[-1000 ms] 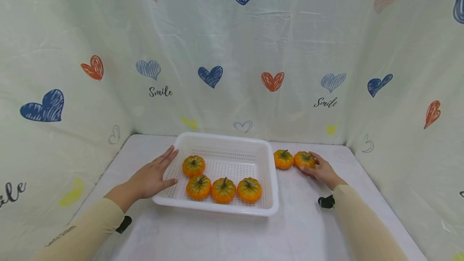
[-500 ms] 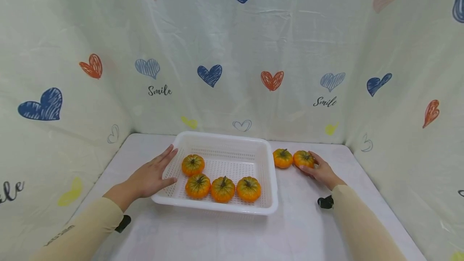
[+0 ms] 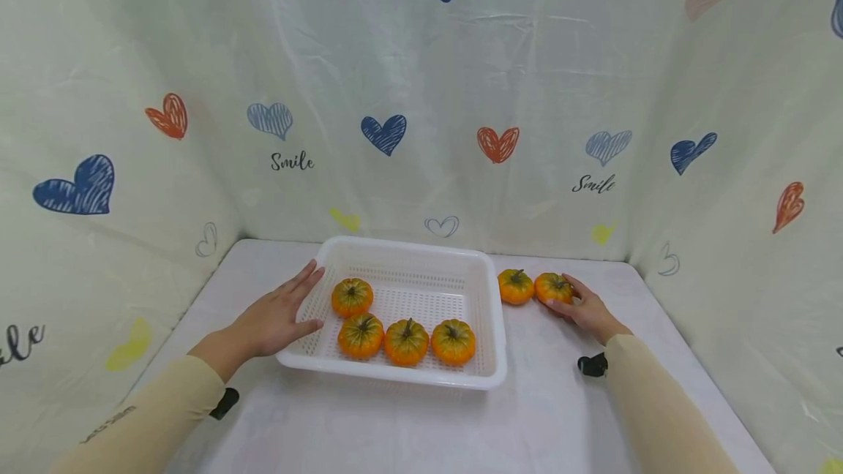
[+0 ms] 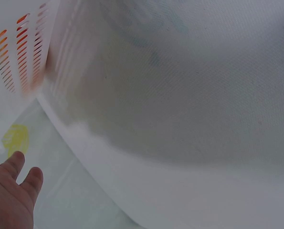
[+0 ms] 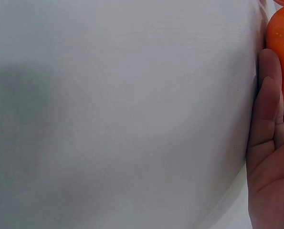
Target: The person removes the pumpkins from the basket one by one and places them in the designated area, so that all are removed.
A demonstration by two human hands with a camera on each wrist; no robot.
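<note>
In the head view, my left hand (image 3: 275, 322) lies with spread, straight fingers at the left rim of a white plastic basket (image 3: 421, 380). Several small orange pumpkins with green-tinged tops sit inside: one pumpkin (image 3: 352, 297) behind a front row that includes a right-hand pumpkin (image 3: 453, 342). On the table beyond the basket's right side, my right hand (image 3: 586, 311) grips another pumpkin (image 3: 552, 287), thumb in front and fingers round its far right side. One more pumpkin (image 3: 516, 287) stands just left of it. The right wrist view shows fingers (image 5: 267, 102) against the gripped pumpkin's orange skin (image 5: 282, 38).
A white cloth covers the table (image 3: 421, 434). Behind and on both sides hangs a pale curtain (image 3: 435, 79) printed with hearts. Through the slots of the basket's wall (image 4: 17, 52), orange shows in the left wrist view.
</note>
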